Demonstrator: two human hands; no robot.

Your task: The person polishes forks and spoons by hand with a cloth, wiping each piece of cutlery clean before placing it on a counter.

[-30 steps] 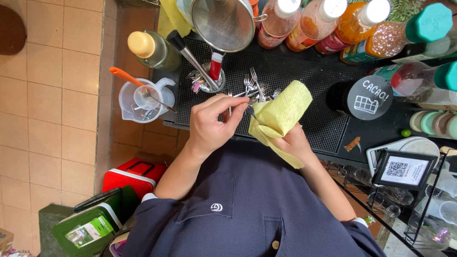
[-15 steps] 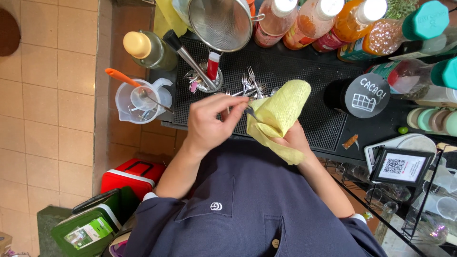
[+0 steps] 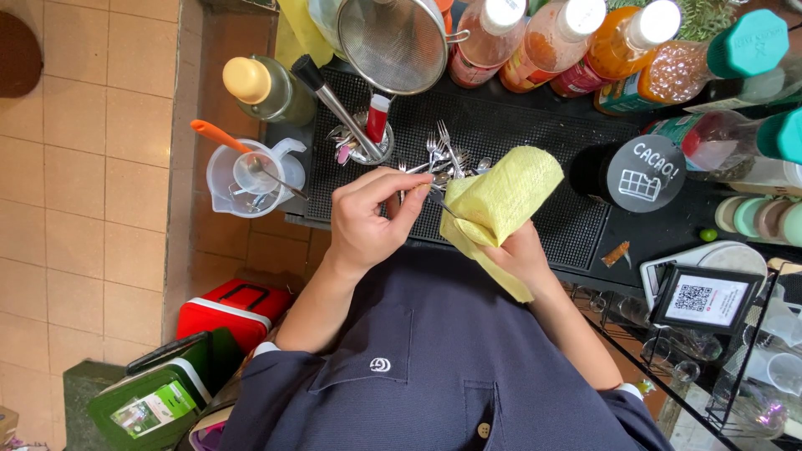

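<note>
Fingers (image 3: 393,188) of the left hand (image 3: 368,221) pinch one small utensil (image 3: 441,200), its long axis slanting into the single yellow cloth (image 3: 497,209) gripped by the right hand (image 3: 518,255); beyond them lies a pile of forks (image 3: 447,159).

Both forearms reach forward from the chest, the left hand (image 3: 368,219) curled with fingertips pinched together, the right hand (image 3: 511,255) close beside it, fingers clenched.

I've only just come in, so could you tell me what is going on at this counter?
A person is wiping cutlery over a black bar mat. The right hand holds a yellow cloth wrapped round one end of a thin metal utensil; the left hand pinches its other end. More forks and spoons lie piled on the mat just beyond.
</note>
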